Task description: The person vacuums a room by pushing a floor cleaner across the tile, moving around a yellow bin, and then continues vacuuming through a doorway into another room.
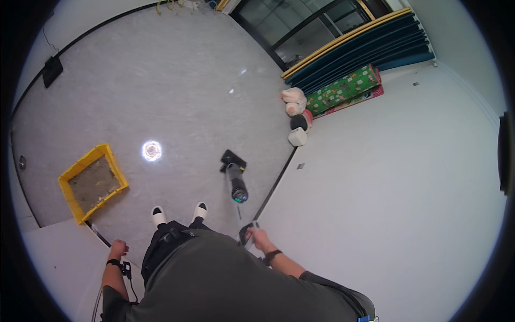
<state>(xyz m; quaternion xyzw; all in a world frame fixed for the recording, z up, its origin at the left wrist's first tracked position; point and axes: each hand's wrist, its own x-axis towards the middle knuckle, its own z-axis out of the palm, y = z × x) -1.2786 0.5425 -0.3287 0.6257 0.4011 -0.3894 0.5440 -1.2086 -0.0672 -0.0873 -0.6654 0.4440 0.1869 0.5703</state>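
My right hand (259,238) grips the handle of an upright cordless floor cleaner (236,183). The cleaner has a grey and black body with a small lit display. Its dark floor head (232,160) rests on the grey floor (177,96), ahead and to the right of my feet. My left hand (119,248) hangs at my left side with its fingers curled and nothing seen in them. A black band and a small cabled device are at that wrist. The nearest thing to it is a yellow open-topped plastic box (105,151) with a brownish, sand-like layer inside.
A white wall (374,181) runs close along my right. Against it lie plush toys (293,98), a white block-shaped object (297,137) and a rolled green patterned mat (342,90). Dark teal curtains (362,46) hang beside a glass door (297,28). A black flat object (52,72) leans at the left wall.
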